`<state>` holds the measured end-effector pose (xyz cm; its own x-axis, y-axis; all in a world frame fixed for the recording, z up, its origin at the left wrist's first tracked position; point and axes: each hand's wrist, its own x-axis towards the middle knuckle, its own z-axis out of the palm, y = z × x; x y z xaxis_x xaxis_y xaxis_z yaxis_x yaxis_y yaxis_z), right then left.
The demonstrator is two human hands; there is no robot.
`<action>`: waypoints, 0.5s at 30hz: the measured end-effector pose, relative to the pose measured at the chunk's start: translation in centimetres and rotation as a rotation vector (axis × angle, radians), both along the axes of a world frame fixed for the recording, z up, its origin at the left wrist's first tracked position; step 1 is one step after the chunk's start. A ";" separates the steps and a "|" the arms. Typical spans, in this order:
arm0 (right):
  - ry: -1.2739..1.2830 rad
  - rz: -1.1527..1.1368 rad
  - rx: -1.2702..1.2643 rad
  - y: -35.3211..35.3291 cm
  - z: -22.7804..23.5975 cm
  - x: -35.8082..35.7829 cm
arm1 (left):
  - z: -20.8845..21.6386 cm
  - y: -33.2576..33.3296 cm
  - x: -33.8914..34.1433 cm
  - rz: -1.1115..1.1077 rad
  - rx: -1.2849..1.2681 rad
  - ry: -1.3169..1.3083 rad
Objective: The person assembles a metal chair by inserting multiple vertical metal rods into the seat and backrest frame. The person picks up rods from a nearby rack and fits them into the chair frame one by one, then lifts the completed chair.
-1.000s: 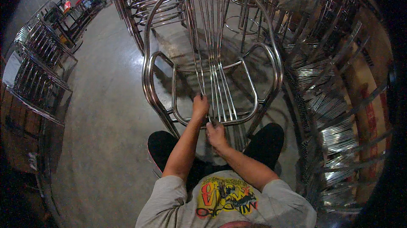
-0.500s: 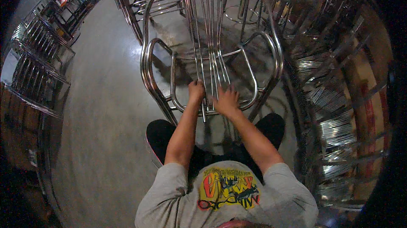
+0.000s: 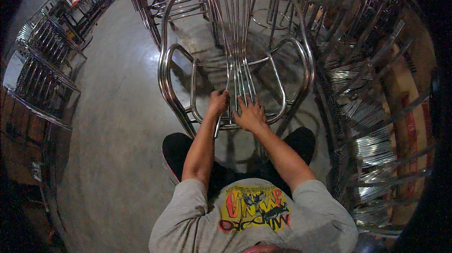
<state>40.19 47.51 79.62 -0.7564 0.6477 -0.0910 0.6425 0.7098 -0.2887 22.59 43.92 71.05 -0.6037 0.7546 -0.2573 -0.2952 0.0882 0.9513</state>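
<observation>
One rod in the left hand, other rods under the right

We see the chair (image 3: 162, 67), a bare frame of shiny metal tube, standing on the floor (image 3: 110, 126) just in front of the person's knees. Our left hand (image 3: 219, 103) is closed around one rod (image 3: 217, 129), whose near end sticks out past the front rail (image 3: 229, 126) of the seat, a little to the left. Our right hand (image 3: 251, 114) is not gripping: it lies palm down, with the fingers spread over the other rods (image 3: 245, 75) at the front of the seat.

To do this well, we think the left hand should hold the rod firmly but guide it without a sudden pull, so that it does not scratch its neighbours. The right hand should press only lightly and evenly, so that the gaps between the other rods remain regular. It is also wise, in our judgement, to watch the free end, because it points toward the person's leg.

Some things we cannot make out. The right hand covers the near ends of several rods, so we cannot tell if they are fixed to the rail. The inner side of the left hand's grip is hidden. The top of the backrest is at the upper edge of the view, and the heap of metal pieces (image 3: 374, 153) on the right is too dim to read in detail.
</observation>
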 end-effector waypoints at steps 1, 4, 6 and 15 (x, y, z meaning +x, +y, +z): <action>-0.004 0.001 -0.003 0.0 -0.1 0.0 | 0.1 -0.2 -0.2 0.051 0.009 -0.038; 0.004 0.001 0.003 -0.2 -0.2 0.1 | 0.0 -1.0 -0.9 0.197 -0.019 0.028; 0.000 -0.005 0.002 -0.5 -0.1 0.2 | -0.2 -1.3 -1.3 0.419 -0.252 0.331; -0.001 -0.099 0.011 -1.7 1.0 -0.5 | 0.1 0.1 -4.3 0.122 -0.285 0.503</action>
